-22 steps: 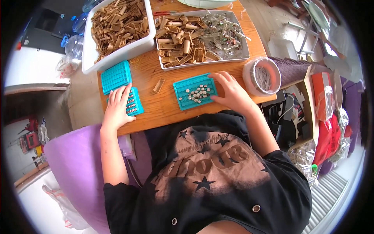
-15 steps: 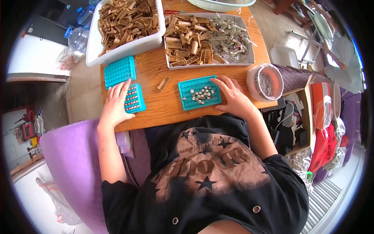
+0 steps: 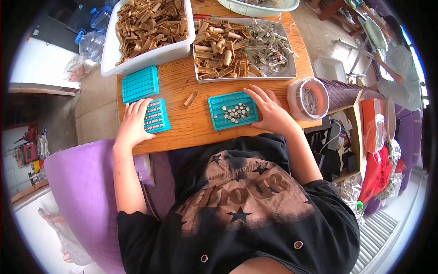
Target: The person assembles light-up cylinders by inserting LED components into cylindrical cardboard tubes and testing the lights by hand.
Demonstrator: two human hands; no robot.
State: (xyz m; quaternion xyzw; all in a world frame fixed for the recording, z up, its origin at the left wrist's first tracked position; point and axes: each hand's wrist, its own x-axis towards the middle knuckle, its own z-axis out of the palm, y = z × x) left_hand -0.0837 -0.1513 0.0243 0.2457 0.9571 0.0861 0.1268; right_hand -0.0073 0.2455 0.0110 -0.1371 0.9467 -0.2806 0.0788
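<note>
Left hand (image 3: 133,122): flat, fingers spread, pressing on the filled teal tray (image 3: 156,116) at the tabletop (image 3: 187,123) edge.
Middle teal tray (image 3: 232,110): light, stiff plastic; loose metal caps (image 3: 233,113) likely spill, so grip its rims.
Right hand (image 3: 270,111): open, resting against that tray's right edge.

A teal plastic tray with small holes (image 3: 233,111) lies flat on the wooden surface (image 3: 182,123), and a loose heap of small silver metal pieces rests on its middle; the right hand (image 3: 269,111) touches its right edge. A second teal tray (image 3: 156,116) lies flat further left, its holes filled with rows of metal pieces, and the left hand (image 3: 134,122) covers its left part.
</note>
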